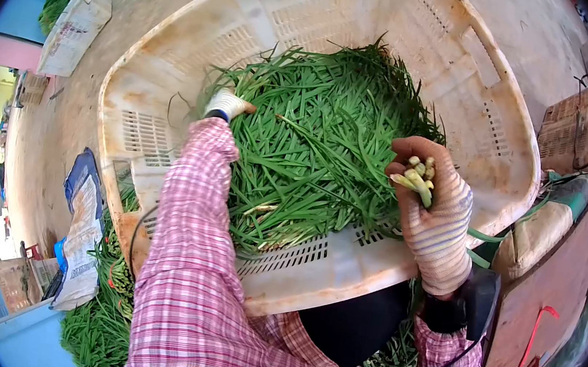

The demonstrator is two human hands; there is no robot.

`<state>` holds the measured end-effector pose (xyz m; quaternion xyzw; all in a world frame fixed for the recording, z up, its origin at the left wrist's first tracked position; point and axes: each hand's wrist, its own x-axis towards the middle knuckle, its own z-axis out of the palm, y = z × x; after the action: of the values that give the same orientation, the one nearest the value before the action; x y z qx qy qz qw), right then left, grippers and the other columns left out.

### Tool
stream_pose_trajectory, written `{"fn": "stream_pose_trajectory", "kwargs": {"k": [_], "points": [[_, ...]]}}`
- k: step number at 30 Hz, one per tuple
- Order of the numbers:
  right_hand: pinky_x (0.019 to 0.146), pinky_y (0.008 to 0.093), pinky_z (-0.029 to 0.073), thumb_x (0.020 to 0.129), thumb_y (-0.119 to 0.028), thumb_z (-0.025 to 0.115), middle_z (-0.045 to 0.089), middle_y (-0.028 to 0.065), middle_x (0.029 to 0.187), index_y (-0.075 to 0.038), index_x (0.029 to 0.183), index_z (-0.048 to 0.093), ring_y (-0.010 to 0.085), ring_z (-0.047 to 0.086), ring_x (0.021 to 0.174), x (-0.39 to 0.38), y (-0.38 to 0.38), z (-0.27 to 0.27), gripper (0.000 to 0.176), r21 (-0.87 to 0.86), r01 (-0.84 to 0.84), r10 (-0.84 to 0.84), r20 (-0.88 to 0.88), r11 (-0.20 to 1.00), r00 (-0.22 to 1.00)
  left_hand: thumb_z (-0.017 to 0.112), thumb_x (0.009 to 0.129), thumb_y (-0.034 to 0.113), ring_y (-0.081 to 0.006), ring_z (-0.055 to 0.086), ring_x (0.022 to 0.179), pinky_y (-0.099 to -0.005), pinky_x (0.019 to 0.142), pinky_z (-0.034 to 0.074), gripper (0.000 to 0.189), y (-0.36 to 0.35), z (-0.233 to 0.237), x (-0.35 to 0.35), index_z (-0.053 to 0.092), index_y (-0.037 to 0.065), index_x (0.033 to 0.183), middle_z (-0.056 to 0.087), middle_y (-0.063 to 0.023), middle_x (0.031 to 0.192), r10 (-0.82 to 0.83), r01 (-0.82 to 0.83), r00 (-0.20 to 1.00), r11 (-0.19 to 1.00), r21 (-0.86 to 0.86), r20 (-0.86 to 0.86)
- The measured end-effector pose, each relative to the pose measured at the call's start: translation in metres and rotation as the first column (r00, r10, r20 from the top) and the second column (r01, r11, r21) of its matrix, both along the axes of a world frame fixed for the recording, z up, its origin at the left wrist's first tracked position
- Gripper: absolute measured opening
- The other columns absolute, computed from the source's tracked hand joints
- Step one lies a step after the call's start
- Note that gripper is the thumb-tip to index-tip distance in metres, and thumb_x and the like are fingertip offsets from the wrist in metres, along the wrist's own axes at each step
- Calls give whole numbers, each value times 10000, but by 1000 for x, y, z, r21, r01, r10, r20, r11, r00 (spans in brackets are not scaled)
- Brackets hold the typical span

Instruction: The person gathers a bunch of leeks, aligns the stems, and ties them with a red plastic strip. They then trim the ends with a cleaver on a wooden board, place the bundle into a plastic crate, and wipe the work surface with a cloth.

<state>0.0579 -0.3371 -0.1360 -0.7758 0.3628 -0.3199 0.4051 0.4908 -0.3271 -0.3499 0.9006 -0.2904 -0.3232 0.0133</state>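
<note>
My right hand (438, 208), in a striped knit glove with bare fingertips, is closed round a small bunch of green stalks (419, 178). Their pale, thick ends point out between thumb and fingers, and green leaves trail behind the wrist. My left hand (226, 105), in a pale glove, reaches into the left side of a heap of long green leaves (323, 128). Its thumb sticks out to the right; the other fingers are hidden among the leaves. The heap lies inside a large, stained white plastic basket (137, 83) with slotted walls.
More green bundles (96, 328) lie at the lower left beside a worn sack (81, 245). A white crate (76, 28) stands at the upper left near another green pile. Close on the right are a brown board (545, 288) with a red strap and a brown crate (561, 128).
</note>
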Motion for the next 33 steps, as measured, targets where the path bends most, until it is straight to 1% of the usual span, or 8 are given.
{"fn": "stream_pose_trajectory", "kwargs": {"k": [5, 7, 12, 17, 21, 26, 27, 33], "points": [[751, 396, 518, 817, 3, 664, 677, 144, 939, -84, 1139, 621, 341, 650, 844, 1, -1, -1, 337, -23, 2, -2, -16, 1000, 1000, 867, 720, 315, -293, 620, 1158, -355, 1009, 470, 734, 30, 23, 6, 592, 8, 1328, 640, -205, 1284, -102, -69, 938, 882, -466, -331], [756, 381, 525, 837, 7, 656, 675, 147, 938, -74, 1158, 617, 332, 660, 852, 2, -1, -5, 333, -9, 28, -27, 54, 1000, 998, 817, 780, 313, -297, 572, 1221, -352, 1040, 440, 614, 36, 24, 14, 628, 57, 1306, 573, -214, 1368, -270, 328, 943, 849, -413, 194], [773, 319, 524, 906, -1, 637, 660, 138, 987, -46, 1178, 618, 234, 666, 860, 4, -1, -8, 276, 15, 50, -51, 145, 999, 988, 756, 880, 152, -111, 597, 973, -279, 901, 491, 432, 47, 102, -54, 603, 27, 1265, 677, -24, 1076, -345, -58, 883, 593, -803, -319], [795, 298, 500, 887, -3, 669, 647, 105, 1040, -37, 1137, 648, 191, 621, 884, 1, 1, 1, 253, 69, 72, -87, 261, 995, 962, 763, 894, 184, -99, 596, 963, -265, 888, 492, 477, 46, 196, -163, 569, 6, 1292, 684, -1, 1063, -531, -34, 824, 299, -954, -196], [837, 280, 509, 797, -98, 803, 648, 62, 1089, -26, 1165, 640, 115, 600, 938, -2, 3, 3, 409, 220, 64, -129, 297, 973, 946, 717, 919, 158, -125, 641, 929, -289, 851, 512, 265, 44, 207, -218, 662, 42, 1151, 716, -40, 1027, -522, -198, 749, 413, -889, -409], [767, 267, 526, 758, -102, 841, 674, 43, 992, -10, 1191, 626, 107, 613, 870, 10, 15, -7, 492, 396, -39, -106, 337, 918, 935, 756, 804, 91, -192, 599, 1062, -306, 922, 505, 682, 55, 211, -258, 447, 12, 1407, 593, -131, 1288, -759, 337, 564, 572, -748, -326], [752, 262, 525, 788, -94, 820, 678, 27, 951, -19, 1171, 639, 100, 613, 847, 5, 18, -2, 431, 513, -55, -160, 366, 857, 917, 766, 769, 78, -195, 592, 1091, -319, 959, 491, 718, 49, 174, -241, 449, 15, 1410, 591, -145, 1290, -885, 413, 452, 323, -851, -117], [831, 284, 493, 852, -116, 744, 700, 20, 984, -36, 1051, 692, 115, 622, 936, -8, 15, 12, 220, 383, -158, 7, 365, 910, 931, 419, 720, -131, -223, 605, 1129, -314, 1040, 440, 522, 52, 144, -135, 627, 32, 1171, 665, -104, 1168, -342, 132, 934, 608, -783, -108]]}}
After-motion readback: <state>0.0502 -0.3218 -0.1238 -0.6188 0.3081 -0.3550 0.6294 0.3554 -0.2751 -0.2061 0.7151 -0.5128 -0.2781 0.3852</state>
